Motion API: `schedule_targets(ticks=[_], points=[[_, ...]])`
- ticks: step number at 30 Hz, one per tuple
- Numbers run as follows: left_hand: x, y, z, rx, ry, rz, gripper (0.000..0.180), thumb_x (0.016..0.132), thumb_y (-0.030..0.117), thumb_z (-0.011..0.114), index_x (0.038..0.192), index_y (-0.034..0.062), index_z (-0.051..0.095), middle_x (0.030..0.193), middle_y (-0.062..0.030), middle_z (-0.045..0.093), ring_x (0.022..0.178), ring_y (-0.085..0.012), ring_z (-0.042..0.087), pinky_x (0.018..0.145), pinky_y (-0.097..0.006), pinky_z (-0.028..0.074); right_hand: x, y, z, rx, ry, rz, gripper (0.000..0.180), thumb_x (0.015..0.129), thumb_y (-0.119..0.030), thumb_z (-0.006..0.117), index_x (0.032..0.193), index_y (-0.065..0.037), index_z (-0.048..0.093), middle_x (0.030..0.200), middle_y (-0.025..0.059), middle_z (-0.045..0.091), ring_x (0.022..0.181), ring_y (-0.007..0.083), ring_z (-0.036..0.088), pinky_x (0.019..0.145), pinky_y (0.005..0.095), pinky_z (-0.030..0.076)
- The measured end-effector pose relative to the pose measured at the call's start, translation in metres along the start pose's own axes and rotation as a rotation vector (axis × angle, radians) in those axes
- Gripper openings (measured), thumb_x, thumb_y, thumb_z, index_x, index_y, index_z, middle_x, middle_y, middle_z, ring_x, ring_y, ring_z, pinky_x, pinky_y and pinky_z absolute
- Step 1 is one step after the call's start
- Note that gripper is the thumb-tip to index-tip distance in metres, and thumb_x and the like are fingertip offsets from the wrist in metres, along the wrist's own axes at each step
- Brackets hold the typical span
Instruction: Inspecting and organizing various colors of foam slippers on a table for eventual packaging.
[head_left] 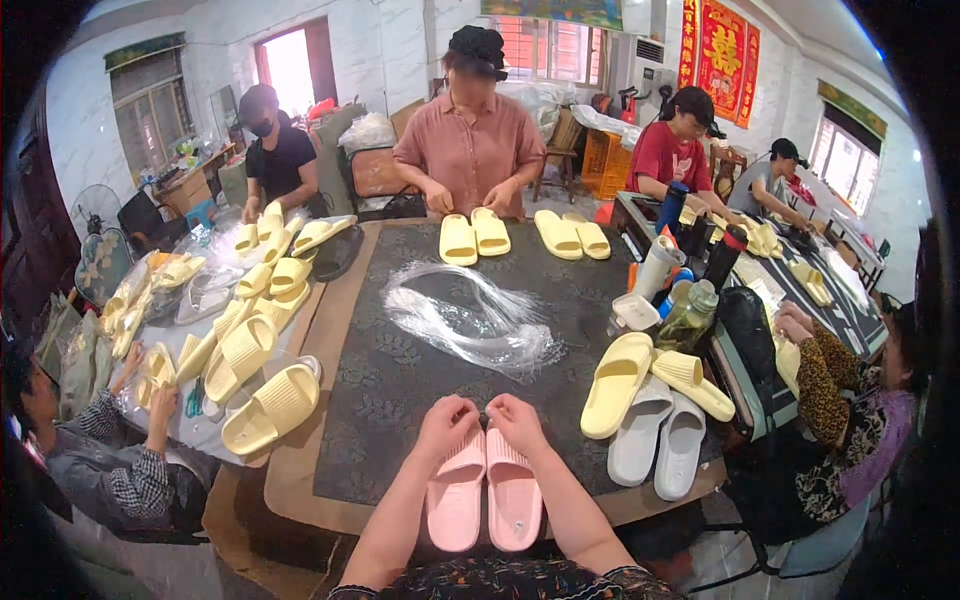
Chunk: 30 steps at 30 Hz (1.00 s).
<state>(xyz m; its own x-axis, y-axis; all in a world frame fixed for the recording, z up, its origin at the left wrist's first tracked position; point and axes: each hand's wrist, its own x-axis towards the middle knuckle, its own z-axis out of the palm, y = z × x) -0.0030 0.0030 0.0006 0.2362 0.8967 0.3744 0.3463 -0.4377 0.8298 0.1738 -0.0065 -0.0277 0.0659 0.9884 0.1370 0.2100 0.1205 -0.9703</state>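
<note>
Busy workroom with white walls and a dark patterned table, people seated all around it handling foam slides. Closest to the camera edge of that table sits a pair of pink slides, side by side and touching, soles up, toes pointing at the wearer. Left hand and right hand both rest on the far ends of the pink pair, fingers curled in and pinched together right where the two slides meet; can't make out what's between the fingertips. Just beyond the hands lies a bundle of clear plastic strips. Right of the pink pair are grey slides and a yellow slide.
</note>
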Motion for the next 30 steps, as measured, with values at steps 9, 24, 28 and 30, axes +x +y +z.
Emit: schedule_targets(ticks=[9, 24, 28, 30], points=[[-0.002, 0.000, -0.002, 0.071, 0.073, -0.029, 0.011, 0.081, 0.013, 0.066, 0.084, 0.0029, 0.064, 0.078, -0.0092, 0.060, 0.076, -0.0247, 0.059, 0.067, -0.035, 0.048, -0.003, -0.003, 0.002, 0.001, 0.068, 0.022, 0.013, 0.089, -0.015, 0.063, 0.091, -0.002, 0.063, 0.072, 0.0001, 0.061, 0.068, 0.0077, 0.057, 0.064, 0.0247, 0.047], [-0.002, -0.004, 0.003, 0.145, 0.027, 0.082, 0.011, 0.082, 0.015, 0.065, 0.085, 0.0042, 0.064, 0.082, -0.0106, 0.062, 0.078, -0.0280, 0.061, 0.070, -0.037, 0.049, 0.000, -0.003, 0.001, -0.059, -0.024, -0.015, 0.014, 0.088, -0.016, 0.065, 0.089, -0.001, 0.063, 0.072, 0.0022, 0.063, 0.064, 0.0069, 0.056, 0.061, 0.0246, 0.046], [0.004, -0.004, -0.002, 0.091, 0.174, 0.049, 0.011, 0.081, 0.015, 0.064, 0.085, 0.0045, 0.063, 0.079, -0.0107, 0.060, 0.078, -0.0296, 0.059, 0.070, -0.038, 0.048, -0.004, -0.036, -0.003, -0.153, 0.181, -0.043, 0.015, 0.084, -0.019, 0.067, 0.089, -0.004, 0.064, 0.071, 0.0070, 0.062, 0.066, 0.0161, 0.057, 0.063, 0.0317, 0.047], [0.003, -0.003, 0.000, 0.120, 0.206, 0.045, 0.012, 0.081, 0.016, 0.064, 0.085, 0.0046, 0.064, 0.079, -0.0105, 0.060, 0.078, -0.0297, 0.059, 0.071, -0.038, 0.048, -0.013, -0.046, -0.007, -0.305, 0.231, -0.197, 0.015, 0.083, -0.018, 0.068, 0.090, -0.005, 0.063, 0.073, 0.0065, 0.061, 0.072, 0.0192, 0.057, 0.067, 0.0338, 0.047]])
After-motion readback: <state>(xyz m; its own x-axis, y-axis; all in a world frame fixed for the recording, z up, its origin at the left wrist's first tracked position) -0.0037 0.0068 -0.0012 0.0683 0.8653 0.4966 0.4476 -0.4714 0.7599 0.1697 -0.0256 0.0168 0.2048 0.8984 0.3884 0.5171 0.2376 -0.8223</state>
